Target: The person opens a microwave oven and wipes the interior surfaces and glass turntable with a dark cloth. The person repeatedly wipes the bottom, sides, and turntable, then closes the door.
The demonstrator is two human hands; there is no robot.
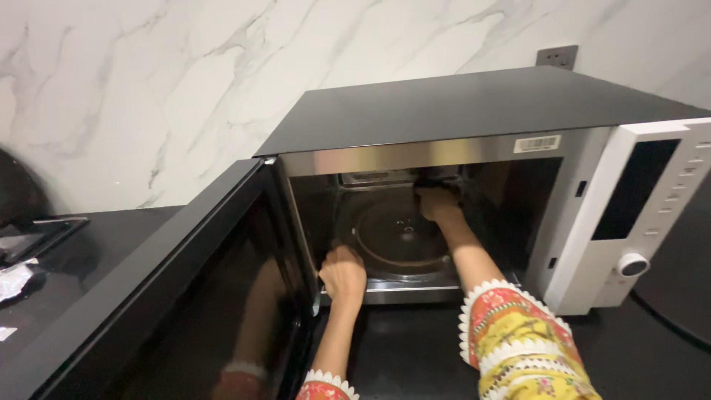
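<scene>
A microwave oven (474,111) with a black top and white control panel stands open on a dark counter. Its door (185,296) swings out to the left. My left hand (343,274) rests on the front sill of the cavity, fingers curled against the edge. My right hand (438,204) reaches deep inside, pressed against the back wall above the round glass turntable (392,237); something dark lies under its fingers, unclear what. Both arms wear patterned sleeves with white trim.
The white control panel (644,215) carries a round knob (633,264). A marble wall with a socket (557,56) stands behind. At far left on the black counter (89,252) sit a dark tray-like thing (33,237) and a crumpled white wrapper (15,281).
</scene>
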